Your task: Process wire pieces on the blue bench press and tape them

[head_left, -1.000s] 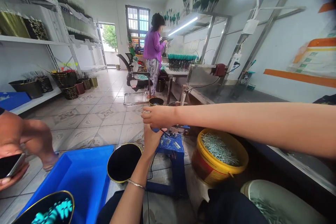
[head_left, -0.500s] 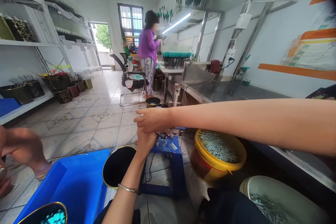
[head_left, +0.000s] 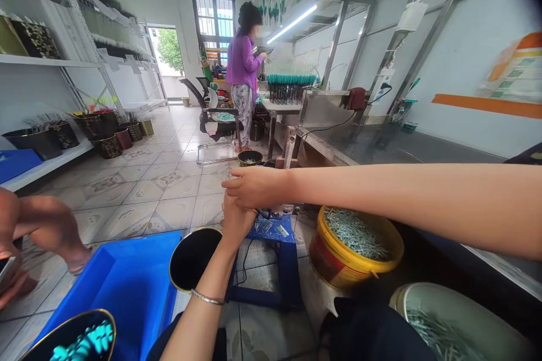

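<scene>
My right hand (head_left: 259,187), fingers loosely bent, overlaps my left hand (head_left: 237,220); left fingertips are hidden, so I cannot tell whether either hand pinches anything. Both are at the left end of the small blue desk (head_left: 271,229). Black bin (head_left: 174,264) stands left; yellow bucket (head_left: 334,266), holding thin grey pieces (head_left: 354,234), right.

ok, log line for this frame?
left hand: near blue stand; right hand: overlapping left in view; grasp: hidden; yellow bucket: holds thin pieces
</scene>
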Demonstrator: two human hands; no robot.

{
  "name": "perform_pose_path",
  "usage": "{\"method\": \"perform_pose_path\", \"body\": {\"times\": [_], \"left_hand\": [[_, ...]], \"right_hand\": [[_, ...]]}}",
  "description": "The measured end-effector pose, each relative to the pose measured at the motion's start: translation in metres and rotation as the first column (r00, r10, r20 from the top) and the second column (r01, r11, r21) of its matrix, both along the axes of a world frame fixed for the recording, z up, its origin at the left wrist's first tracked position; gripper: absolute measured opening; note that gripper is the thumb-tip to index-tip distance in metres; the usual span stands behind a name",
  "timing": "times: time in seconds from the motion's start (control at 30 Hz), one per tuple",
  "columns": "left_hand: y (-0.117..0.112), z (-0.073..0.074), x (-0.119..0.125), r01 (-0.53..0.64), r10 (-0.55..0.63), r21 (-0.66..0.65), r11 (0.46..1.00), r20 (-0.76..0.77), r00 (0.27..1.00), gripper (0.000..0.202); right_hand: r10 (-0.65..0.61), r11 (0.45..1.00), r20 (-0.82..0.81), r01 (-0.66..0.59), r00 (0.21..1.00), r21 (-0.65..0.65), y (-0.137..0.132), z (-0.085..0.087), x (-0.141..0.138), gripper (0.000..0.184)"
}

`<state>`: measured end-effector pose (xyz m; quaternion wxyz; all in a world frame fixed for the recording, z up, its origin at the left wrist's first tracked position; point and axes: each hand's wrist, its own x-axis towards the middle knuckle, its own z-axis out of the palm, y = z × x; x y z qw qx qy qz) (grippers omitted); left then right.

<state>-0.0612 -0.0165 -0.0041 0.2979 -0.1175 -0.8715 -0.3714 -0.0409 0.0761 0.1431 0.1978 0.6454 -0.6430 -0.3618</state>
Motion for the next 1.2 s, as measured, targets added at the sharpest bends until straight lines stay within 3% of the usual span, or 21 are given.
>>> {"method": "perform_pose_path", "body": {"times": [0.23,0.47,0.63,0.9,1.03,1.2], "left_hand": [[0.004,-0.004,0.001,0.039,-0.039,0.041,0.998,0.000,0.999,0.035],[-0.001,-0.011,-0.004,0.102,-0.103,0.046,0.994,0.027,0.994,0.035],[-0.003,-0.010,-0.001,0.081,-0.081,0.022,0.996,0.008,0.997,0.033],[-0.007,0.001,0.001,0.105,-0.115,-0.142,0.984,-0.062,0.991,0.029],[-0.008,-0.001,-0.004,0.067,-0.089,-0.203,0.977,-0.100,0.991,0.029],[-0.008,-0.004,-0.010,0.106,-0.127,-0.250,0.962,-0.069,0.990,0.026]], "right_hand": [[-0.036,0.999,0.045,0.036,0.998,-0.006,-0.009,-0.007,-0.003,0.012],[-0.091,0.994,0.284,0.103,0.955,-0.030,-0.025,-0.014,-0.013,0.026],[-0.064,0.997,0.238,0.053,0.969,0.054,-0.020,-0.008,-0.014,0.014],[-0.034,0.994,0.022,0.031,0.999,0.109,-0.013,0.001,-0.005,0.009],[-0.058,0.993,0.022,0.055,0.998,0.108,-0.005,-0.001,-0.007,0.011],[-0.043,0.998,0.063,0.040,0.997,0.052,-0.007,-0.004,-0.009,0.013]]}}
